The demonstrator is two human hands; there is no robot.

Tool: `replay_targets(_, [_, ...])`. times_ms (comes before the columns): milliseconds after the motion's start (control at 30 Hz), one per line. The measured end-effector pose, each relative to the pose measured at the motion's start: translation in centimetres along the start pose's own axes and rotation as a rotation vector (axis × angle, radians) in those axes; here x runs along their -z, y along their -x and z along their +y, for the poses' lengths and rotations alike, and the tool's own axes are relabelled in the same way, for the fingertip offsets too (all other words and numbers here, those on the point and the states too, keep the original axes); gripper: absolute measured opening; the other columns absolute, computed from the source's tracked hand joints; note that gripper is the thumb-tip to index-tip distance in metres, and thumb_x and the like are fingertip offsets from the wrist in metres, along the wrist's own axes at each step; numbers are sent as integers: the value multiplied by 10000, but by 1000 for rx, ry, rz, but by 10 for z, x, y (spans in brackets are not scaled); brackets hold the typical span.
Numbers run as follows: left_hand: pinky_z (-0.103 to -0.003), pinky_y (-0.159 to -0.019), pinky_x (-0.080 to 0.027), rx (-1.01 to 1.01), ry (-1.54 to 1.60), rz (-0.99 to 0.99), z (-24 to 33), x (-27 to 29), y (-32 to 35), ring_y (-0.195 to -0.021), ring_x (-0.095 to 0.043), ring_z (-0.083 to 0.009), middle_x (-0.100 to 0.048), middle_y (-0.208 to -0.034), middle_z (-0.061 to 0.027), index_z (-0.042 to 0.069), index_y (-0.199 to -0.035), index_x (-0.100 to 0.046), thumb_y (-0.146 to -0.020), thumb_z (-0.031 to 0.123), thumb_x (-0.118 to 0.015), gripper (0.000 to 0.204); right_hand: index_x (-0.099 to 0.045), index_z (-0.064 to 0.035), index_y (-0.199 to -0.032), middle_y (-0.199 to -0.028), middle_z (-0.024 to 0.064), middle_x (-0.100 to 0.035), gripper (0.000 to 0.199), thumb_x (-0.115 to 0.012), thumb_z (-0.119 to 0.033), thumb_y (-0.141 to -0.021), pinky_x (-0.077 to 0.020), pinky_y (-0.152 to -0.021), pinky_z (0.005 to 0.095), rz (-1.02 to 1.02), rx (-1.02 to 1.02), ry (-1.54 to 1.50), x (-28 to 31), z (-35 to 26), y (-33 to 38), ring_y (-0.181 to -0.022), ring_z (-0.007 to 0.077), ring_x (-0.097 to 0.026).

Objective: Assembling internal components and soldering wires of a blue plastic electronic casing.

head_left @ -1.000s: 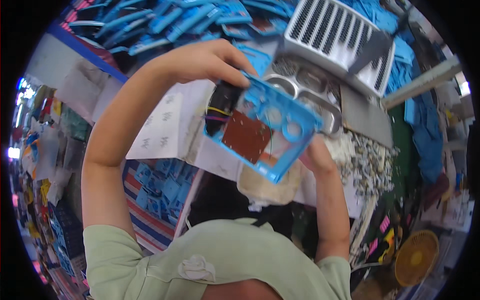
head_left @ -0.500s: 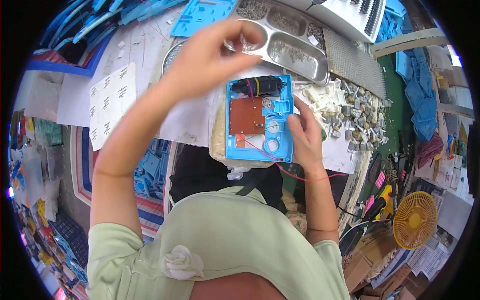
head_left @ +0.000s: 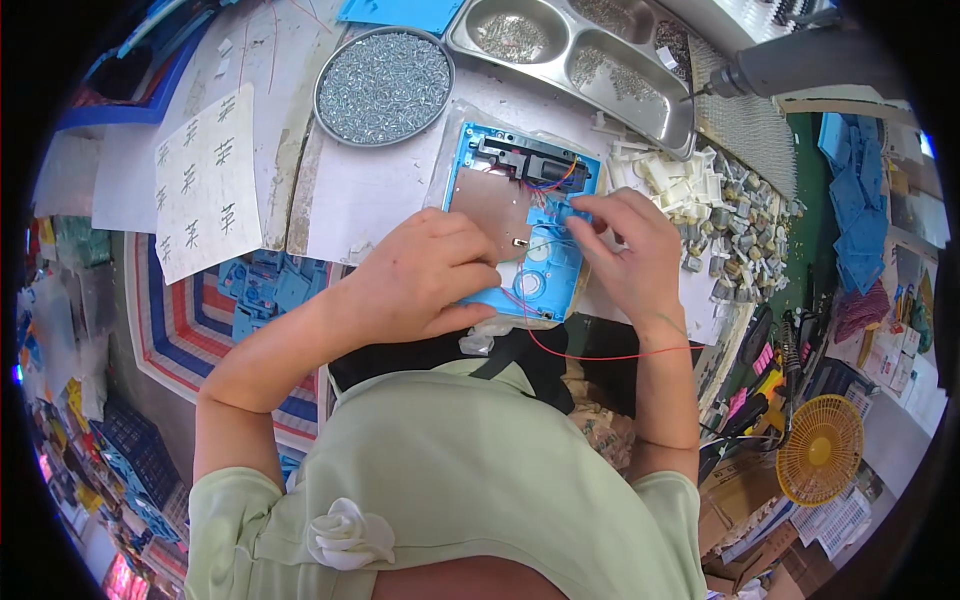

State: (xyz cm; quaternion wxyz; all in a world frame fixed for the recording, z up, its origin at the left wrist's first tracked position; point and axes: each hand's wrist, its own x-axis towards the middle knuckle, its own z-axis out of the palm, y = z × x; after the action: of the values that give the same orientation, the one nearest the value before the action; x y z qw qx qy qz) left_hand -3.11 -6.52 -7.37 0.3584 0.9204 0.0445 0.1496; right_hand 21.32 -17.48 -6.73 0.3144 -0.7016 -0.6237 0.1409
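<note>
A blue plastic casing point(head_left: 478, 300) lies on the table in front of me, tilted slightly. Inside it are a brown circuit board point(head_left: 488, 205), a black mechanism point(head_left: 535, 165) along the far end and thin coloured wires. My left hand point(head_left: 425, 270) is curled over the casing's left near side, its fingertips on the board's edge. At the right wall my right hand point(head_left: 630, 240) has thumb and forefinger drawn together over fine wires; what they pinch is too small to tell. A red wire point(head_left: 600, 357) trails out of the casing past my right wrist.
A round dish point(head_left: 383, 88) of screws and a metal compartment tray point(head_left: 555, 62) of small parts stand beyond the casing. White plastic pieces point(head_left: 655, 180) and small motors point(head_left: 745, 225) are heaped to the right. A power screwdriver point(head_left: 790, 68) hangs at upper right; a handwritten sheet point(head_left: 205, 185) lies left.
My left hand has come down from over the metal tray onto the casing. My right hand has shifted from holding the casing's side to a pinch over its right wall.
</note>
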Motion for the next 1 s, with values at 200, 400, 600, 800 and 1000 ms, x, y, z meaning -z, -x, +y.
replay_targets(200, [-401,-868,-446,23,2,54,-2,-6,-2,-979,-603,-246,-640,-992,-35,104,-942,-688,-781,175,-797,207,-736,-106,-866,-712,46,-625,160,-790,-233,-786,-506,-571,383,-143,81,359,-1,-24,-12,-665,249,-646])
replay_targets(400, [-398,-864,-440,25,22,104,-2,-11,1,-973,-602,-240,-638,-986,-30,104,-922,-685,-782,161,-790,184,-758,-89,-935,-733,72,-679,151,-785,-182,-820,-529,-582,372,-204,175,362,1,-17,-23,-638,262,-668])
replay_targets(600, [-393,-862,-440,26,38,131,-4,-15,2,-962,-599,-231,-628,-970,-21,109,-917,-685,-779,154,-781,174,-724,-81,-927,-723,77,-671,140,-782,-113,-804,-523,-561,361,-206,275,477,-1,-20,-21,-634,246,-669])
replay_targets(800, [-396,-870,-445,29,28,159,-5,-20,4,-956,-600,-228,-624,-960,-17,109,-892,-690,-777,159,-775,151,-706,-68,-930,-736,81,-682,198,-797,-25,-759,-522,-554,338,-52,326,365,-10,-19,-21,-617,240,-669])
replay_targets(1000, [-401,-879,-449,27,66,174,-7,-23,7,-954,-602,-231,-628,-968,-16,104,-889,-690,-768,151,-778,157,-699,-56,-928,-745,91,-693,205,-807,-15,-758,-522,-556,322,-24,308,339,-17,-16,-15,-613,229,-677])
